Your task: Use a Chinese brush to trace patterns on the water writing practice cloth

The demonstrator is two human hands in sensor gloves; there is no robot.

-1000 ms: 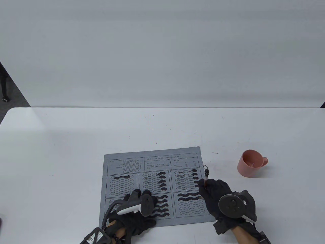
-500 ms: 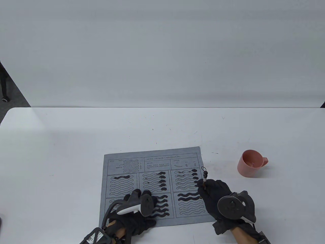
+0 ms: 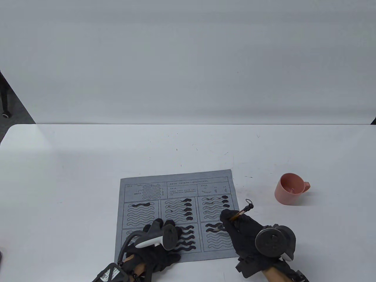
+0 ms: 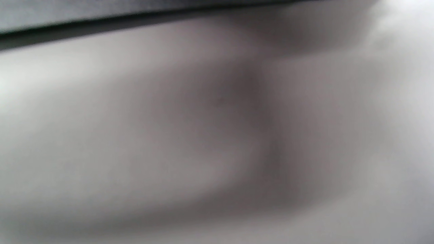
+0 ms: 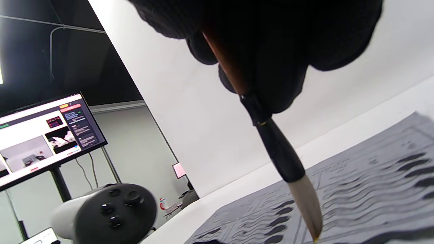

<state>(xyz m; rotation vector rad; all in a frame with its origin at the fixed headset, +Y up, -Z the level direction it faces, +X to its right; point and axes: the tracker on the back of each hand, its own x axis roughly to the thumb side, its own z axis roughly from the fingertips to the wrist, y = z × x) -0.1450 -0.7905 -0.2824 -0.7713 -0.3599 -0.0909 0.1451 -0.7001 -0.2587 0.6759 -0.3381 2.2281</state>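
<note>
The grey practice cloth (image 3: 141, 214) lies flat at the table's near middle, printed with panels of wavy lines, several traced dark. My right hand (image 3: 232, 218) grips the brown-handled brush (image 3: 239, 213) over the lower right panel. The brush is tilted, its corded end up to the right. In the right wrist view the brush (image 5: 271, 145) points its pale tip down at the cloth (image 5: 373, 189), at or just above it. My left hand (image 3: 163, 223) rests on the cloth's lower left part, fingers laid forward. The left wrist view is a blur.
A pink cup (image 3: 289, 189) stands on the white table (image 3: 88, 176) to the right of the cloth. In the right wrist view the left hand's tracker (image 5: 105, 210) and a lit monitor (image 5: 44, 135) show at the left.
My right hand has moved left over the lower right panel. The brush has tilted, its corded end swinging right and its tip going left. The left hand has not moved.
</note>
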